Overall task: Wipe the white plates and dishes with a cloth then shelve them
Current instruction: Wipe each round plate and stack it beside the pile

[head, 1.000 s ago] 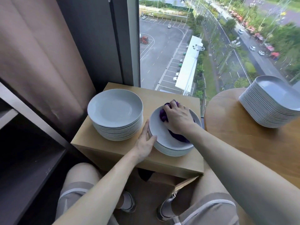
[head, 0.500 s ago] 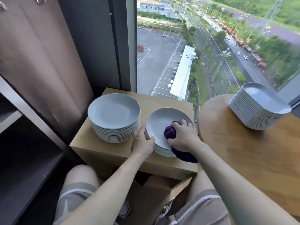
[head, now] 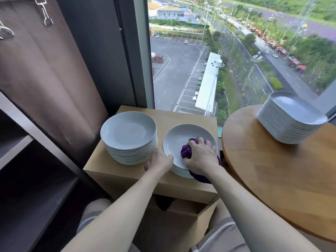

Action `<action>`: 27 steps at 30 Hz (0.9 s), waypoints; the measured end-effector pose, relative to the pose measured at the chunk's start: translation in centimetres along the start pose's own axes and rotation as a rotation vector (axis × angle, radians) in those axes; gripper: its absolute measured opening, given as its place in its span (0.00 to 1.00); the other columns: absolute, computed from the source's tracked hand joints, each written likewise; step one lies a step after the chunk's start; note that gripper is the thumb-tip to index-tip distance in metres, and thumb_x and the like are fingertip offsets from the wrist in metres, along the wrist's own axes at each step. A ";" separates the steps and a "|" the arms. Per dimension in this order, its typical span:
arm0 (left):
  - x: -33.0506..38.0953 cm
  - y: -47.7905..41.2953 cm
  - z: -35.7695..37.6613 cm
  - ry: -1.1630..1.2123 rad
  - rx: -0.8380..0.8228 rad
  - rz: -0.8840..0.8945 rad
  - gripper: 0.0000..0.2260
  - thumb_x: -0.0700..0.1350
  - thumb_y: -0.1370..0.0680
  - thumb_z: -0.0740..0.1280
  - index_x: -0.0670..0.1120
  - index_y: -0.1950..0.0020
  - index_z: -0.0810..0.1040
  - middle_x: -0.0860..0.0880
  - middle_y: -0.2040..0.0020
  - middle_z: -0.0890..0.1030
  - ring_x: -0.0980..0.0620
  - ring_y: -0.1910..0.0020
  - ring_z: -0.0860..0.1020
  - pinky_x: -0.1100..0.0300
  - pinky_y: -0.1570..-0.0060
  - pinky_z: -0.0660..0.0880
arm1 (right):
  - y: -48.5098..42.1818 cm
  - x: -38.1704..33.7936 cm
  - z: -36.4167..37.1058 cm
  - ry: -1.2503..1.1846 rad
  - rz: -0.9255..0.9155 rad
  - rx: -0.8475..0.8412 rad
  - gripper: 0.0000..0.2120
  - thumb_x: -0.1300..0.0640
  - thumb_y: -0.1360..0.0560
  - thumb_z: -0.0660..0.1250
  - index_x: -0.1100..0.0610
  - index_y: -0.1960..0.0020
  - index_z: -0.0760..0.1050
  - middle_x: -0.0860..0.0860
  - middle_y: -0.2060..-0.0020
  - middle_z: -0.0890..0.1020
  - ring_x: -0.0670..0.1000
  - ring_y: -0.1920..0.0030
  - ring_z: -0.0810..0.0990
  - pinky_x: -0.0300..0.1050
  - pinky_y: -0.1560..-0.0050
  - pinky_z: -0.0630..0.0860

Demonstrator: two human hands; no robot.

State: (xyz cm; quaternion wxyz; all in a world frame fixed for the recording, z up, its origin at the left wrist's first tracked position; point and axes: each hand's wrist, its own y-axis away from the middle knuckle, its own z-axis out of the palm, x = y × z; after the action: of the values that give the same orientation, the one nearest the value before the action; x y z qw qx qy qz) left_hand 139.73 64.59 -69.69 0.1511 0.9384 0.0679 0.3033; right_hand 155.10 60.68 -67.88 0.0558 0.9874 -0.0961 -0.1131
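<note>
Wiping in progress. Right hand (head: 201, 157) fingers clutch purple cloth (head: 186, 151) on top plate (head: 181, 139), on bench (head: 127, 173); left hand (head: 158, 160) fingers grip its rim. Round stack (head: 128, 135) and square dishes (head: 291, 120) wait. Shelf (head: 36, 188) only partly visible; shelving seemingly unstarted.

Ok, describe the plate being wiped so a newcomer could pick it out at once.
Below the tall window, a light wooden stand bears two stacks of round white plates. The plate tops the shorter, right-hand stack. Unlike the taller left stack, it has a crumpled purple cloth on it, gripped by the right hand, the left hand holding its rim.
</note>
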 end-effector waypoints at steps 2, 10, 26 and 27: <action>0.1 -0.1 -0.2 0.003 -0.013 0.020 0.10 0.51 0.24 0.68 0.45 0.51 0.79 0.47 0.53 0.83 0.43 0.56 0.81 0.58 0.64 0.69 | 0.2 0.1 0.0 -0.051 -0.024 0.009 0.22 0.44 0.25 0.65 0.48 0.33 0.71 0.51 0.33 0.70 0.58 0.34 0.67 0.54 0.34 0.62; 0.6 0.8 -2.2 0.178 -0.015 0.093 0.11 0.44 0.24 0.68 0.47 0.61 0.68 0.46 0.64 0.77 0.45 0.63 0.78 0.54 0.63 0.70 | 1.0 -0.6 -1.2 -0.071 -0.047 0.107 0.21 0.45 0.25 0.67 0.51 0.34 0.73 0.53 0.36 0.73 0.58 0.36 0.69 0.53 0.35 0.66; 0.5 3.4 -4.5 0.611 0.018 0.194 0.13 0.33 0.19 0.62 0.40 0.37 0.77 0.46 0.47 0.83 0.46 0.60 0.86 0.48 0.66 0.85 | 5.7 0.8 -4.7 -0.635 0.129 0.291 0.18 0.47 0.32 0.69 0.44 0.41 0.78 0.43 0.47 0.75 0.52 0.46 0.76 0.51 0.39 0.75; 0.2 3.4 -5.2 0.637 0.036 0.197 0.12 0.32 0.19 0.62 0.41 0.39 0.77 0.45 0.47 0.83 0.43 0.58 0.85 0.49 0.68 0.84 | 5.6 0.4 -5.1 -0.646 0.129 0.312 0.18 0.47 0.32 0.69 0.43 0.42 0.78 0.43 0.47 0.75 0.53 0.46 0.77 0.51 0.39 0.75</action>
State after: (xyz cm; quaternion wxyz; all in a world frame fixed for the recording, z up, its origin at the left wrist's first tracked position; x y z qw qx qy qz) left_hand 136.94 62.68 -64.44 0.0757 0.8009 0.0260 0.5934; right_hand 155.74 55.62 -62.26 -0.1219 0.8892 -0.1868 -0.3994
